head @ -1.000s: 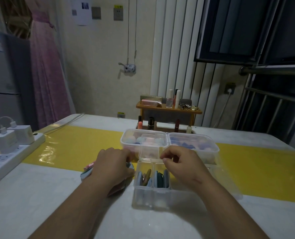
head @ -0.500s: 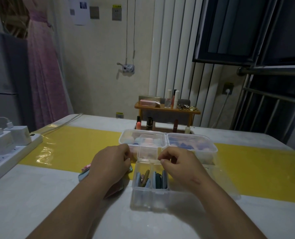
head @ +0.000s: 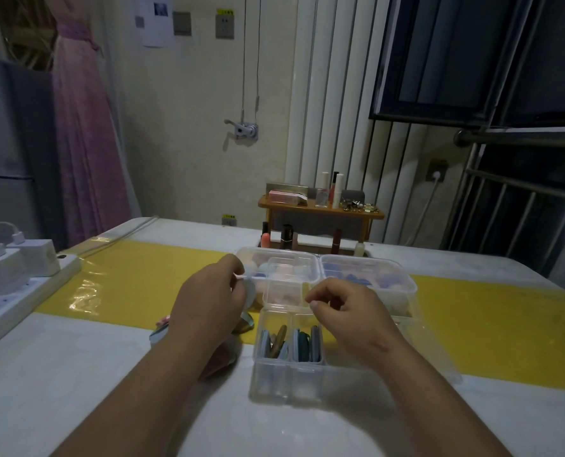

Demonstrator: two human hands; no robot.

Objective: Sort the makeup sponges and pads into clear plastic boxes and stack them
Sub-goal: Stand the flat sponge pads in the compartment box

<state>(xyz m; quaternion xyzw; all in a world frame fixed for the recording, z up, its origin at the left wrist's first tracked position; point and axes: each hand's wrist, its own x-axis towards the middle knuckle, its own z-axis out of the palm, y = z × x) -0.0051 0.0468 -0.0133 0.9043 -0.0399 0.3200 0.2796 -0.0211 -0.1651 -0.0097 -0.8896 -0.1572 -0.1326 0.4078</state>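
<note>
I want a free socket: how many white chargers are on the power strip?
2. One white cube charger stands on the white power strip at far left; the second charger stands just behind it. More may sit off-frame.

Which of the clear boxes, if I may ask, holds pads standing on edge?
The nearest box, by the right hand: its pads stand in slots, while the wide boxes behind hold loose sponges.

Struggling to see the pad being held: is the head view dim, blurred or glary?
Head view: dim overall; the pale pad in the left hand is motion-smeared; glare streaks the yellow strip at left; the near clear box looks faint.
</note>
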